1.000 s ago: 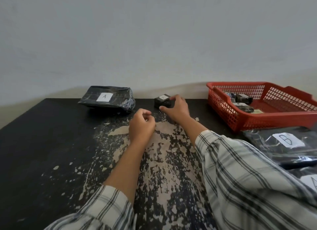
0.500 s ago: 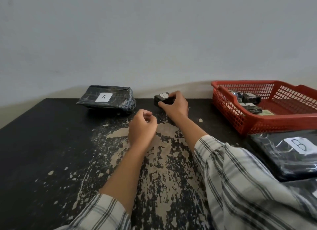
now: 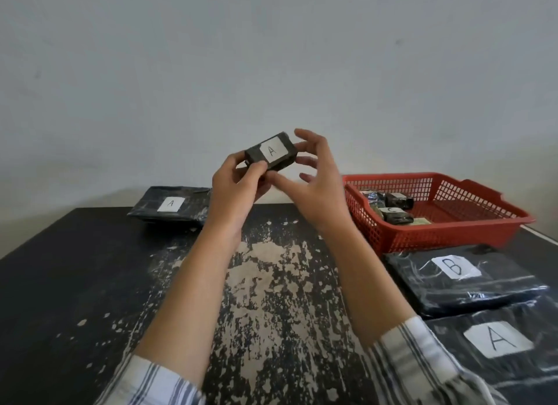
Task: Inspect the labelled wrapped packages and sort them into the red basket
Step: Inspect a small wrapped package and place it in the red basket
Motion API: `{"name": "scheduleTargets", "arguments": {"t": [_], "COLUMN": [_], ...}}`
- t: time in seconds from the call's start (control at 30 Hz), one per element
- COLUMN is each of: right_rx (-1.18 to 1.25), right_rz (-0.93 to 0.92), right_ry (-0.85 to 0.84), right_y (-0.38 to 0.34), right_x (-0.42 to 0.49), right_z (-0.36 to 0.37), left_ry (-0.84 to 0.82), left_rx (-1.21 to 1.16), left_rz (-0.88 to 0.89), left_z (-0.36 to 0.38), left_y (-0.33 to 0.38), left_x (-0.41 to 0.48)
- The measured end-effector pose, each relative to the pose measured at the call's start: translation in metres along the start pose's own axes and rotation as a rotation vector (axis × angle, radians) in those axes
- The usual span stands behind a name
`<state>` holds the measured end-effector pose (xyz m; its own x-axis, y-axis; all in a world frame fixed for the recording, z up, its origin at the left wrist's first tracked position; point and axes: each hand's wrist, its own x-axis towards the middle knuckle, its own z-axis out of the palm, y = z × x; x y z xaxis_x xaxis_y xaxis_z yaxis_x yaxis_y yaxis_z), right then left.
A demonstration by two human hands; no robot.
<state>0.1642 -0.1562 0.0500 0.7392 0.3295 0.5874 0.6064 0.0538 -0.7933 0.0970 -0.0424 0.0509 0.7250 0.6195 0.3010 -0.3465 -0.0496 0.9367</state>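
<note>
Both hands are raised in front of the wall, well above the bench [image 3: 75, 284]. My reading is that the left hand [image 3: 238, 181] carries the load: it grips the left end of the small package [image 3: 270, 152], thumb on the face beside the label and fingers curled beneath. The right hand [image 3: 317, 181] is spread and relaxed at the package's right end; whether its fingertips touch the wrap I cannot tell. The package's white label (a handwritten A) faces the camera, and it sits left of the red basket [image 3: 447, 232] and higher than its rim.

The likely slip is a drop. The package is gripped by one end only and the dark wrap looks glossy, so a turn to check another face could let it slide out onto the bench. A careless toss might also clip the basket's near wall instead of clearing it.

Much stays unseen. The package's underside and far end are hidden by the hands. Several small wrapped pieces [image 3: 392, 217] lie in the basket, one marked C, the others unreadable. The big A package [image 3: 507, 344] at lower right is cut off by the frame edge, and the B package [image 3: 459, 281] partly overlaps it.
</note>
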Motion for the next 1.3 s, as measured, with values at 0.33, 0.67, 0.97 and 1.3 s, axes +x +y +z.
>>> {"name": "scheduleTargets", "arguments": {"t": [0.33,0.67,0.97,1.3], "right_rx": [0.390,0.355,0.330,0.298], "right_rz": [0.139,0.178,0.194,0.219], "right_ry": [-0.025,-0.074,-0.086,-0.047], "right_y": [-0.036,-0.039,-0.038,-0.032], "right_x": [-0.003,-0.003,-0.004,-0.003], "right_z": [-0.046,-0.058,-0.054,-0.053], "left_ry": [-0.107,-0.141,-0.128,-0.158], "left_rx": [0.068,0.113,0.171,0.147], "left_rz": [0.160,0.196,0.163,0.163], "left_z": [0.015,0.015,0.006,0.007], "left_y": [0.048,0.050,0.047,0.046], "left_x": [-0.024,-0.027,-0.024,-0.023]}}
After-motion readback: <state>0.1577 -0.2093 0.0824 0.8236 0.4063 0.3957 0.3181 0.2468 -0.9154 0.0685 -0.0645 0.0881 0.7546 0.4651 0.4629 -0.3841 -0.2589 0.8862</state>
